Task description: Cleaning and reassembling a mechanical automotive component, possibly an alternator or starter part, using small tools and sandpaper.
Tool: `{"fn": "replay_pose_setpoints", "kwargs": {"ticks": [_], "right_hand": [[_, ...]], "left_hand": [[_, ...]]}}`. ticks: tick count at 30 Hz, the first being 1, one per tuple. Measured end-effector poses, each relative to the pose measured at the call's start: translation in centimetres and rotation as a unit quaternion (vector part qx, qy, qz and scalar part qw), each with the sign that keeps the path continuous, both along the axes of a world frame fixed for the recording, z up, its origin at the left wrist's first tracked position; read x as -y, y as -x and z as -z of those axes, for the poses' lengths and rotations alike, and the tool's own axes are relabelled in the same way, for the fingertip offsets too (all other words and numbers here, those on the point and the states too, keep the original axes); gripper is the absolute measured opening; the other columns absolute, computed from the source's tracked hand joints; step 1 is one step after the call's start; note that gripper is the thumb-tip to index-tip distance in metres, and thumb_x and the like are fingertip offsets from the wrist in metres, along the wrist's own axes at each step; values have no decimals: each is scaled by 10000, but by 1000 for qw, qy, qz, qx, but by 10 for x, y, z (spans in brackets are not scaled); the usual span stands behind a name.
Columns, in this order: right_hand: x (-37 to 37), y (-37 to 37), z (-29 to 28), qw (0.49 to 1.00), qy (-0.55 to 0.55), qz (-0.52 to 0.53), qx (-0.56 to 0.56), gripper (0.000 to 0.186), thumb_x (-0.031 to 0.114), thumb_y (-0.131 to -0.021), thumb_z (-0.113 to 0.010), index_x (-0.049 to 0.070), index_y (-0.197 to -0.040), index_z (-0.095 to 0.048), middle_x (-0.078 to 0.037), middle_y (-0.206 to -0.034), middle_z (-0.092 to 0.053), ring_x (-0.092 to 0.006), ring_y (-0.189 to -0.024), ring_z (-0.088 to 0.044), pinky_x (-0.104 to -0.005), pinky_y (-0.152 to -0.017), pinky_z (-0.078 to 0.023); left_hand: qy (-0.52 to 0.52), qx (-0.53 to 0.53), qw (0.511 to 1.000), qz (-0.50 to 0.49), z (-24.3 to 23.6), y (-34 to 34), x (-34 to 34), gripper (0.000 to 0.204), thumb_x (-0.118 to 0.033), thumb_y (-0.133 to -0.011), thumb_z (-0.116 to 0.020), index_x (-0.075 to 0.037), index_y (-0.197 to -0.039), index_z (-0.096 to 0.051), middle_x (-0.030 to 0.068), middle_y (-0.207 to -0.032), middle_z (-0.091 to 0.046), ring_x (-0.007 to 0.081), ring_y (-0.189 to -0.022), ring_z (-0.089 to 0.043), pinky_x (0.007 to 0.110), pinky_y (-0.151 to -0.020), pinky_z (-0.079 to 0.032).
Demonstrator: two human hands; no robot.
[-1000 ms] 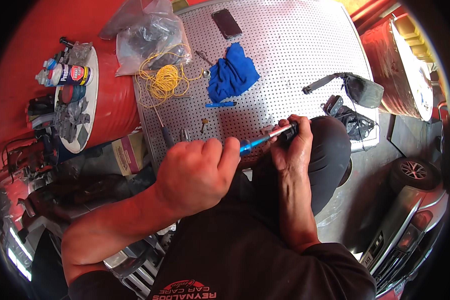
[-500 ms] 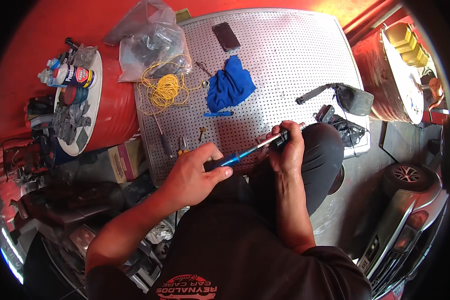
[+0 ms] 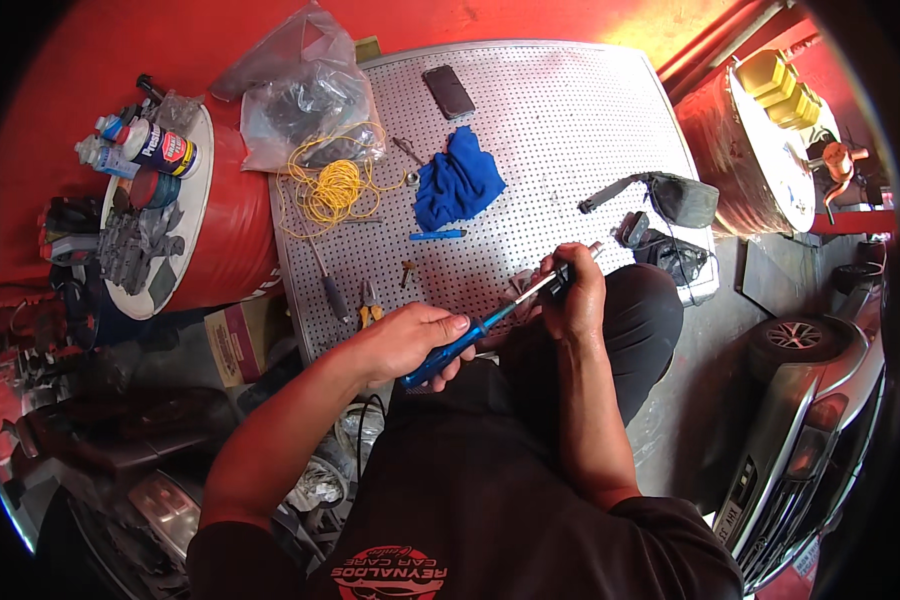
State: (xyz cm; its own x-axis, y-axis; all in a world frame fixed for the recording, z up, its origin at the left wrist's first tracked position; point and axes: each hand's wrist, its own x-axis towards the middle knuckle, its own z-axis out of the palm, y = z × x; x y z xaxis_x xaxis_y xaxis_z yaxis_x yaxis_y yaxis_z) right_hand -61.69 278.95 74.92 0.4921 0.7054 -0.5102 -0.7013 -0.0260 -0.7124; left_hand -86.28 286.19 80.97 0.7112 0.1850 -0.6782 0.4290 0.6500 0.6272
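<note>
My left hand (image 3: 415,343) is wrapped round the translucent blue handle of a screwdriver (image 3: 473,333), its thumb lying along the top. The shaft slopes up to the right and meets a small black part (image 3: 562,276) held in my right hand (image 3: 582,305). A short metal end (image 3: 597,248) pokes out past my right fingers. Those fingers hide most of the part, so I cannot tell its kind or just where the shaft touches it. Both hands are over the near edge of the perforated metal table (image 3: 570,110), beside my raised right knee (image 3: 645,320).
On the table lie a blue cloth (image 3: 460,180), a blue pen (image 3: 437,235), a phone (image 3: 449,91), yellow cord (image 3: 332,192), another screwdriver (image 3: 331,290), pliers (image 3: 370,303) and a black strapped item (image 3: 680,200). Red drums (image 3: 238,220) flank it; a car (image 3: 815,430) stands at right.
My left hand has turned on the handle: the thumb moved from below to the top, and more of the handle's rear end shows. My right hand keeps its hold; the view shifted slightly.
</note>
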Motion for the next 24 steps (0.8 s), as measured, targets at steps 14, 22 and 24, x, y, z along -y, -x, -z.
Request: {"fn": "replay_pose_setpoints", "kwargs": {"ticks": [14,22,24], "right_hand": [[16,53,-24,989,67,-92,92,246,276,-995,-619,30,-978,-635,-122,-767,-679,-206,-621,-645,-363,-553,-539],[9,67,-11,992,58,-92,68,329,380,-1020,-578,70,-913,-603,-99,-738,-650,-186,-627,-636,-347,-574,-524],[10,65,-6,989,71,-94,93,332,372,-1017,-582,60,-905,-610,-105,-734,-657,-187,-619,-638,-343,-569,-524]], "left_hand": [[85,37,996,11,1,45,20,372,-385,-1096,-579,-16,-1132,-609,85,-791,-670,178,-631,-680,310,-528,-541],[-186,18,982,4,40,41,26,213,-196,-1035,-683,-23,-951,-590,47,-771,-641,143,-668,-666,302,-550,-533],[-120,26,992,-14,45,40,23,259,-224,-1057,-645,-18,-902,-616,31,-780,-650,140,-702,-669,296,-564,-533]]}}
